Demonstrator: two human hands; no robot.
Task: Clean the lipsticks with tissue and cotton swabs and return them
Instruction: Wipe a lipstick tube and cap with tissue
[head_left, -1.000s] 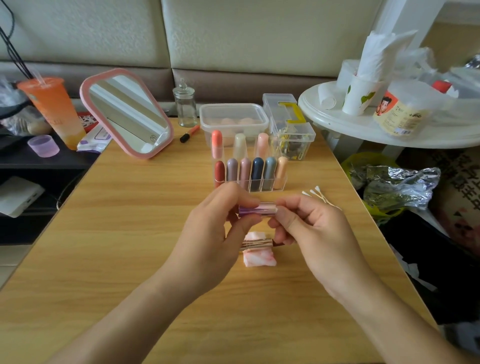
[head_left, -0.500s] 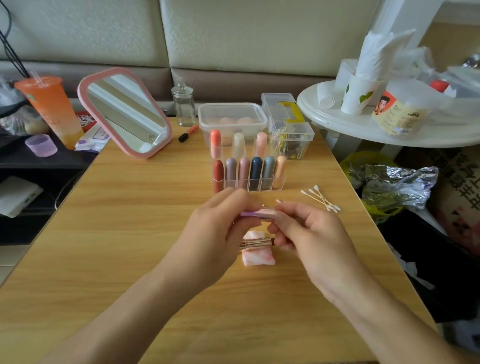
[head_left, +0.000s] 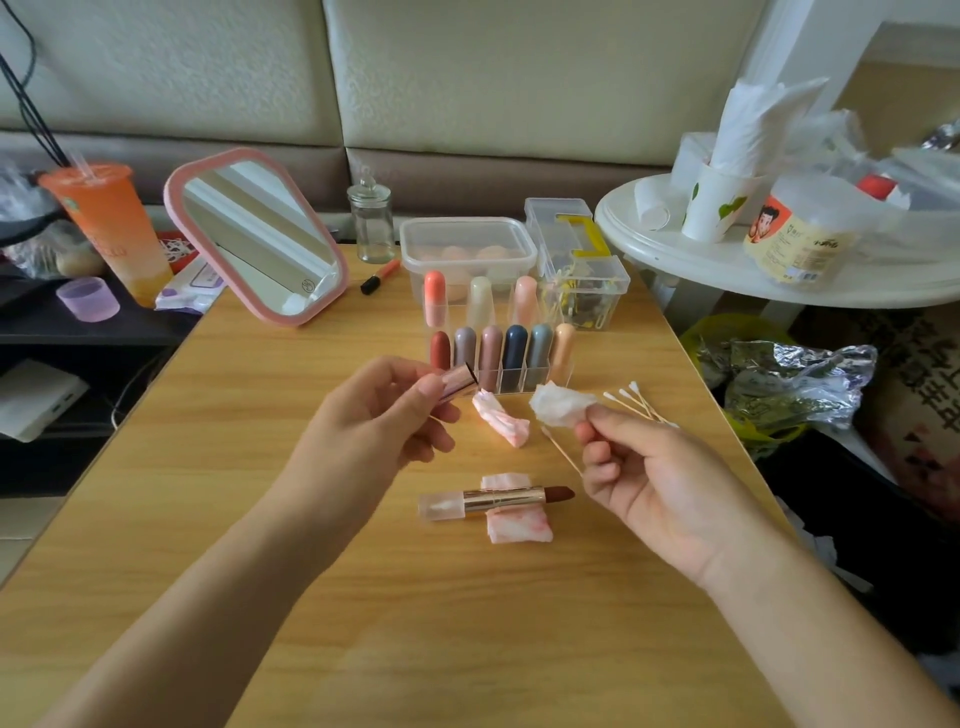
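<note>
My left hand (head_left: 379, 421) grips a rose-gold lipstick cap (head_left: 457, 383), open end pointing right. My right hand (head_left: 654, 478) pinches a crumpled white tissue (head_left: 560, 405) at the fingertips and also holds a cotton swab (head_left: 560, 451) that sticks out to the left. An uncapped dark-brown lipstick (head_left: 493, 501) lies on a stained folded tissue (head_left: 517, 519) on the table between my hands. A used rolled tissue (head_left: 501, 425) lies behind it. A clear organizer (head_left: 511, 376) with several capped lipsticks stands further back. Loose cotton swabs (head_left: 636, 402) lie to its right.
A pink-framed mirror (head_left: 254, 234), a glass jar (head_left: 371, 221), an orange pen (head_left: 380, 276), a sponge container (head_left: 467, 249) and a clip box (head_left: 579, 280) line the wooden table's (head_left: 311, 597) far edge. A white round side table (head_left: 779, 280) with cups stands at right, an orange drink (head_left: 106, 234) at left.
My hands have pulled apart. The left keeps the cap and moved left and up; the right drew away rightward with the tissue and swab. The lipstick on the tissue is now uncovered.
</note>
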